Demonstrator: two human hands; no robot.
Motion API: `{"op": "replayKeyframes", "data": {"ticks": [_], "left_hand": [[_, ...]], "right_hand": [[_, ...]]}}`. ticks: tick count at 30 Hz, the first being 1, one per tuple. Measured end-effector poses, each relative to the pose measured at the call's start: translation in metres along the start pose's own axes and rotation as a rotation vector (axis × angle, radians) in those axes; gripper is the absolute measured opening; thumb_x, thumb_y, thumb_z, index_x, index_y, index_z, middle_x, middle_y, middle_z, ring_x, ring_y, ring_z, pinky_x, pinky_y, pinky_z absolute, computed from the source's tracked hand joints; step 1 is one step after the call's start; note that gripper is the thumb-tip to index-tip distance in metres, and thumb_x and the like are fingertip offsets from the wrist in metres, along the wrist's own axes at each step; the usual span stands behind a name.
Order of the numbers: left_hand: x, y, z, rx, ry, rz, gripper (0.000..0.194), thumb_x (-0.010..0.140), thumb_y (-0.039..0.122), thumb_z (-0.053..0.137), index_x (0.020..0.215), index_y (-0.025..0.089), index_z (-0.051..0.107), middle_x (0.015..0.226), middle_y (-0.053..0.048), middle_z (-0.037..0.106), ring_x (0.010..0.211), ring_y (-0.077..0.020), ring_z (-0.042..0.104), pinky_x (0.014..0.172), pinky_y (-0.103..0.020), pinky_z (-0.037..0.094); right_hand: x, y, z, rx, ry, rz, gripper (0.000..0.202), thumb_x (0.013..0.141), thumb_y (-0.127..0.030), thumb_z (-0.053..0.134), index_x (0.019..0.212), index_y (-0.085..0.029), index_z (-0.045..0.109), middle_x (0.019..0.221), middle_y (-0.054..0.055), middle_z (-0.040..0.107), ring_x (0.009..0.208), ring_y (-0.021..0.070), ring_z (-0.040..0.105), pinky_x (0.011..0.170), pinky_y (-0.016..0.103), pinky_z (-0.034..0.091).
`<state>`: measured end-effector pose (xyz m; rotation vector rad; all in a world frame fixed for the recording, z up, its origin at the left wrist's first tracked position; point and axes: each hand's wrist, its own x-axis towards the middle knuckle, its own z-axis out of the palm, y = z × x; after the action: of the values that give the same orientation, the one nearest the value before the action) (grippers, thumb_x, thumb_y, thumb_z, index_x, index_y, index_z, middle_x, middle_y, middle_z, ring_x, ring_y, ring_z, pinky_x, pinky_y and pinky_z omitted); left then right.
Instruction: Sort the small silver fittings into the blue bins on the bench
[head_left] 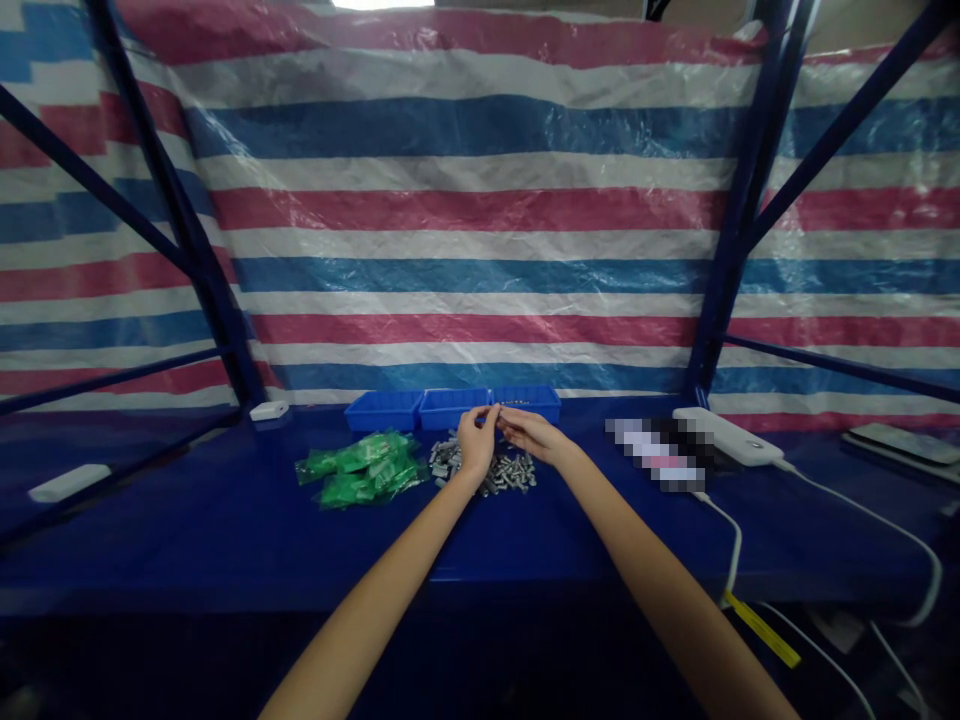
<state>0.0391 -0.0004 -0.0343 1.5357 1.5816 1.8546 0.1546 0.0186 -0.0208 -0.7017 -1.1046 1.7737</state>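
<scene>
My left hand (477, 440) and my right hand (532, 432) meet at the fingertips above a pile of small metal parts (514, 473). Both hands are pinched together; whatever lies between the fingers is too small to make out. Left of the pile lies a heap of green plastic bags (366, 468). Behind the hands stand three blue bins in a row: the left bin (384, 410), the middle bin (450, 405) and the right bin (544, 400), which has some small pieces in it.
On the blue table (300, 560), a white power bank (731, 437) with cables and a blurred-out item (660, 455) lie at the right. White boxes (268, 411) (70, 483) sit at the left. Blue frame posts and a striped sheet (480, 220) stand behind.
</scene>
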Motion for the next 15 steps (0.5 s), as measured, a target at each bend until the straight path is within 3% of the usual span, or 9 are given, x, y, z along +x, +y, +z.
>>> {"op": "replayKeyframes", "data": {"ticks": [3,7,15], "left_hand": [[0.002,-0.003,0.001,0.014,-0.015,-0.012,0.028,0.077,0.039,0.055,0.083,0.014,0.067,0.087,-0.008,0.067,0.085,-0.0172,0.059,0.078,-0.028,0.044],[0.001,-0.004,0.002,0.087,-0.069,0.015,0.023,0.078,0.034,0.055,0.081,0.015,0.067,0.084,-0.007,0.067,0.082,-0.0169,0.059,0.077,-0.028,0.044],[-0.018,0.007,0.001,0.580,-0.409,0.255,0.018,0.078,0.028,0.055,0.090,0.020,0.066,0.092,-0.007,0.062,0.092,-0.0212,0.054,0.082,-0.034,0.040]], "right_hand": [[0.001,0.001,-0.002,-0.031,0.055,-0.059,0.015,0.071,-0.013,0.066,0.085,-0.017,0.070,0.068,0.001,0.068,0.061,0.0068,0.059,0.061,0.016,0.046],[0.002,0.001,-0.004,-0.148,0.182,-0.141,0.014,0.067,-0.024,0.070,0.078,-0.016,0.071,0.065,0.001,0.067,0.059,0.0078,0.059,0.058,0.017,0.046],[0.015,0.004,-0.025,-0.458,0.507,-0.331,0.016,0.063,-0.028,0.068,0.071,-0.015,0.070,0.064,0.002,0.069,0.063,0.0143,0.063,0.062,0.023,0.051]]}}
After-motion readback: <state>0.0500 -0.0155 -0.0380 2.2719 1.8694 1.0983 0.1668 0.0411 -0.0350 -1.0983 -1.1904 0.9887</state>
